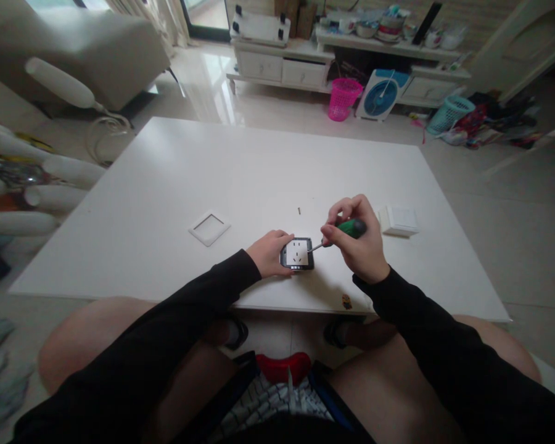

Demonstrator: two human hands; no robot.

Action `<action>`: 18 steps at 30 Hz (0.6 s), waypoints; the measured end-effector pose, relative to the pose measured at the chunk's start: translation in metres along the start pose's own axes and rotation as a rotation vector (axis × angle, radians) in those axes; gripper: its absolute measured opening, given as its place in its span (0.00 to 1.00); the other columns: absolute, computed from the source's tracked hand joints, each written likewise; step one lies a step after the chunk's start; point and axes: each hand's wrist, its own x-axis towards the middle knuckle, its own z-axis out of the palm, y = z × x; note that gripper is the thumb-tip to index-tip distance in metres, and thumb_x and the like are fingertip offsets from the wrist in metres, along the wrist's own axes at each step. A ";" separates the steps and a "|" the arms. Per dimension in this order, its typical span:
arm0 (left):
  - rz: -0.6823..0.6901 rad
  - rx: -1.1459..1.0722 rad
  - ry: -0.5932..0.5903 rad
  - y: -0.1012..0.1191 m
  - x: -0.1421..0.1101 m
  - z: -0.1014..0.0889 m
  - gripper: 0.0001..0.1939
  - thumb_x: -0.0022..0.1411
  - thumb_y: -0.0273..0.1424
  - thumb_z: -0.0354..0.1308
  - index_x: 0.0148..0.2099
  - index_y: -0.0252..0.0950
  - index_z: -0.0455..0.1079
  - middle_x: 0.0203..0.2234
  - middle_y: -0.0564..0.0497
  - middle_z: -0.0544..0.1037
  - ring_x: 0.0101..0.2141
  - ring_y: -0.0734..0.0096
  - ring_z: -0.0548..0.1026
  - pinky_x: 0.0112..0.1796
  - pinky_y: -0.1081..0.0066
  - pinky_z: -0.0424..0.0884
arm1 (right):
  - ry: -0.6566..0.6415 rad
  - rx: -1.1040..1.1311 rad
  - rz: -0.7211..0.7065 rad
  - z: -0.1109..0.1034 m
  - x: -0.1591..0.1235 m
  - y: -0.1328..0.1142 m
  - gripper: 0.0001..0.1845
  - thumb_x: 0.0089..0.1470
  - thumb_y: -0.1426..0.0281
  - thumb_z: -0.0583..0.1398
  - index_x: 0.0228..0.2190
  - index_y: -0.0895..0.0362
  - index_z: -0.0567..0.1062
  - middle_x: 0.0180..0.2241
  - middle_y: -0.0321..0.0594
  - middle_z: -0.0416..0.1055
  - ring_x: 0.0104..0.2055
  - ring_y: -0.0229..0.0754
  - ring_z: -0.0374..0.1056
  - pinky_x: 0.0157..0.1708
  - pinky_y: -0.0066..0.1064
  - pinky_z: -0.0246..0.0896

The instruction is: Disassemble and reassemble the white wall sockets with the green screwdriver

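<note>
A wall socket (297, 252) with a white face and a dark surround rests on the white table near its front edge. My left hand (272, 251) grips its left side, thumb and fingers along the upper and lower edges. In my right hand (358, 243) is a screwdriver (350, 229) with a green and black handle. Its shaft slants down to the left, and the tip meets the right side of the socket. A small screw (299, 211) lies just beyond the socket. Off to the left lies a white square cover frame (209, 228).
A white box-shaped piece (399, 221) stands to the right of my right hand. A small brown and yellow item (346, 301) sits by the front edge of the table (259, 166). Beyond are a pink basket (345, 98) and a blue fan (381, 95) on the floor.
</note>
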 end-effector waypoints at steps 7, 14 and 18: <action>-0.023 0.015 0.007 -0.002 -0.001 0.002 0.42 0.45 0.41 0.76 0.61 0.32 0.70 0.52 0.37 0.76 0.52 0.46 0.74 0.56 0.53 0.71 | -0.079 0.105 0.046 -0.001 0.003 0.000 0.25 0.58 0.48 0.60 0.50 0.49 0.78 0.41 0.37 0.63 0.39 0.42 0.67 0.35 0.36 0.68; 0.027 -0.023 0.020 -0.002 -0.001 0.002 0.37 0.49 0.40 0.73 0.60 0.36 0.70 0.47 0.42 0.77 0.48 0.50 0.76 0.53 0.54 0.72 | -0.116 -0.122 -0.084 0.002 0.002 -0.009 0.11 0.53 0.62 0.72 0.34 0.51 0.77 0.45 0.40 0.73 0.51 0.47 0.72 0.49 0.44 0.72; 0.006 -0.013 0.010 -0.003 0.000 0.002 0.39 0.46 0.41 0.75 0.60 0.36 0.70 0.49 0.41 0.76 0.51 0.47 0.75 0.55 0.52 0.72 | 0.037 -0.047 -0.049 0.006 0.000 -0.005 0.22 0.50 0.65 0.74 0.30 0.52 0.65 0.37 0.32 0.73 0.39 0.41 0.77 0.40 0.38 0.76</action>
